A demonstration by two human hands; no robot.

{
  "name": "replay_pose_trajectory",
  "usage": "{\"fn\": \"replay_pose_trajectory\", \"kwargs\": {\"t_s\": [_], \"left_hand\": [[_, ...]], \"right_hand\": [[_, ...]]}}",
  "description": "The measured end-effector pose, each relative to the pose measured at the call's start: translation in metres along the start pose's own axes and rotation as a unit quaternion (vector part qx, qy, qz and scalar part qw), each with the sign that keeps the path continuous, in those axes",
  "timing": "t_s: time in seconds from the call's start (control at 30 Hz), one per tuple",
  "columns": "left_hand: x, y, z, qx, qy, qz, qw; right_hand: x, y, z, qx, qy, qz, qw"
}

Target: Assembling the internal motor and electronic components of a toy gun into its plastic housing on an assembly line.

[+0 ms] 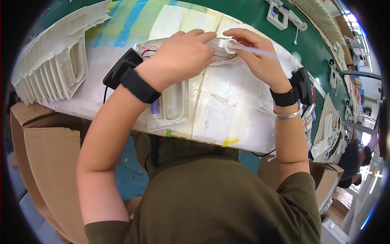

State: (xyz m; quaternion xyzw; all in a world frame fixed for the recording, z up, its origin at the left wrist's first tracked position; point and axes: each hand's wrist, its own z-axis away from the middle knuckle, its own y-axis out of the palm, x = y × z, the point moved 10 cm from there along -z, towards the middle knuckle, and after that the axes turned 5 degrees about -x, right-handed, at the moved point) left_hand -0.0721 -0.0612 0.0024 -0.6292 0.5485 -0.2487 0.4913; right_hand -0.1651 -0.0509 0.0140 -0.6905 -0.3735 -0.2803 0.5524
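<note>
A white plastic housing (155, 43) lies across the table ahead of me, with red and black wires showing at its left end. My left hand (185, 53) rests over its middle, fingers stretched along it and the thumb side against its near edge. At its right end is a white round collar (230, 46), from which a translucent white rod (254, 50) sticks out to the right, smeared by motion. My right hand (258, 55) curls round the collar end, index finger above it; the rod crosses in front of the palm, and some fingertips are hidden.
A row of nested white plastic shells (61, 57) stands at the left. Under my left forearm lies a white frame (178, 118) with a purple cylinder (154, 106). More white assemblies (280, 16) lie on the green surface beyond. Cardboard boxes (53, 162) stand below the table edge.
</note>
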Motion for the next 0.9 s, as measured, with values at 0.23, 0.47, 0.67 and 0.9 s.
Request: {"fn": "replay_pose_trajectory", "kwargs": {"t_s": [0.23,0.47,0.67,0.9], "left_hand": [[0.019,0.023,-0.01,0.049,-0.04,0.006,0.998],[0.016,0.026,-0.009,0.074,-0.037,0.01,0.997],[0.02,0.027,-0.01,0.066,-0.048,0.012,0.997],[0.021,0.024,-0.01,0.065,-0.064,0.003,0.996]], "right_hand": [[0.009,0.003,0.008,-0.062,-0.066,0.043,0.995],[0.036,0.016,0.025,-0.116,-0.189,0.254,0.942],[0.006,-0.006,0.012,-0.092,-0.042,0.058,0.993],[-0.004,-0.004,0.004,-0.042,0.033,0.025,0.998]]}}
